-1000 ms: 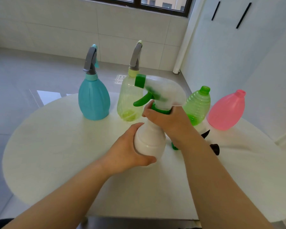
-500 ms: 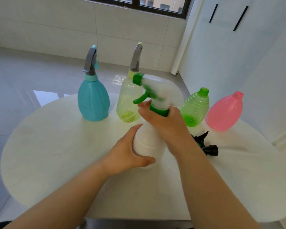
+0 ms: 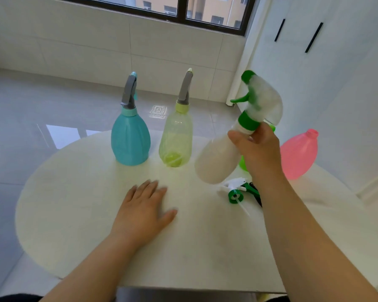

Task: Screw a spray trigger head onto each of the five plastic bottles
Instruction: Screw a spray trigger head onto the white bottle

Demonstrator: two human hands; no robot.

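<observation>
The right hand clamped its fingers round the neck of the tilted white plastic bottle, lifted above the round white table, where the left hand lay flat, fingers spread.

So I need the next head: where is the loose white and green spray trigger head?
The loose white and green spray trigger head lies on the round white table, below the lifted white bottle.

Left hand — palm down, fingers loosely spread, lying flat and empty, forearm entering from the lower left edge. Right hand — raised, fingers and thumb curled closed around what it holds, back of the hand toward the camera, forearm rising from the lower right corner.
</observation>
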